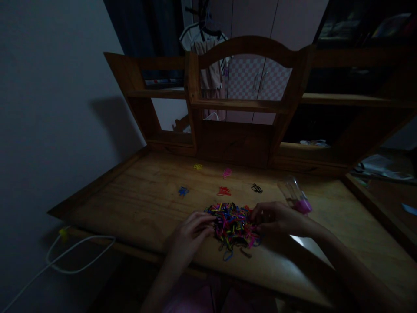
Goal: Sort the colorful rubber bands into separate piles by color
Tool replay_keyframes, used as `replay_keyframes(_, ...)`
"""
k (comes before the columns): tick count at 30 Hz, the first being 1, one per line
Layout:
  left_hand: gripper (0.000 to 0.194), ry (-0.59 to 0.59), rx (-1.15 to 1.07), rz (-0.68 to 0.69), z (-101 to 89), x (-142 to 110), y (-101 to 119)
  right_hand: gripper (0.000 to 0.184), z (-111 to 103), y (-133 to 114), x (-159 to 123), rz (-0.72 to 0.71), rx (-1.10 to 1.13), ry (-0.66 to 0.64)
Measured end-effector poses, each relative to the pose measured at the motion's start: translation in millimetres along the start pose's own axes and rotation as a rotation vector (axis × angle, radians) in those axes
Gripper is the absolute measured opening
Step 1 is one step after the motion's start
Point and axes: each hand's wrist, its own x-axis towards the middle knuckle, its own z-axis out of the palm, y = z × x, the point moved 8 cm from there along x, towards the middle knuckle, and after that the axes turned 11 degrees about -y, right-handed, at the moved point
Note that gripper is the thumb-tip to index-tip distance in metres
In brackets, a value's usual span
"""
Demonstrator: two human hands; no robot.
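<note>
A heap of small multicoloured rubber bands point(233, 224) lies near the front edge of the wooden desk. At the heap's left side is my left hand point(192, 232), thumb and fingers drawn close together at the bands; what is between the tips is too dark to make out. My right hand point(272, 217) touches the right side, fingers bent in a pinch, their tips partly hidden among the bands. Beyond the heap lie small single-colour groups: blue bands point(183, 191), yellow bands point(198, 166), pink bands point(227, 173), red bands point(224, 191) and black bands point(257, 188).
A clear plastic bottle with a purple cap point(303, 206) lies right of the groups, beyond my right forearm. A wooden shelf unit point(241, 104) rises along the desk's back. At the left front, a white cable point(81, 239) hangs by the wall. The room is dim.
</note>
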Motion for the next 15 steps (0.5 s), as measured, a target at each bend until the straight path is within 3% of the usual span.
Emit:
replay_keyframes(9,0.017,0.053,0.153,0.039,-4.9,1,10,0.014,2,3,2,0.003,-0.124,0.076)
replay_keyframes(15,0.024,0.017,-0.002,-0.011,-1.7,-1,4,0.015,-2,3,1,0.011,-0.142,0.103)
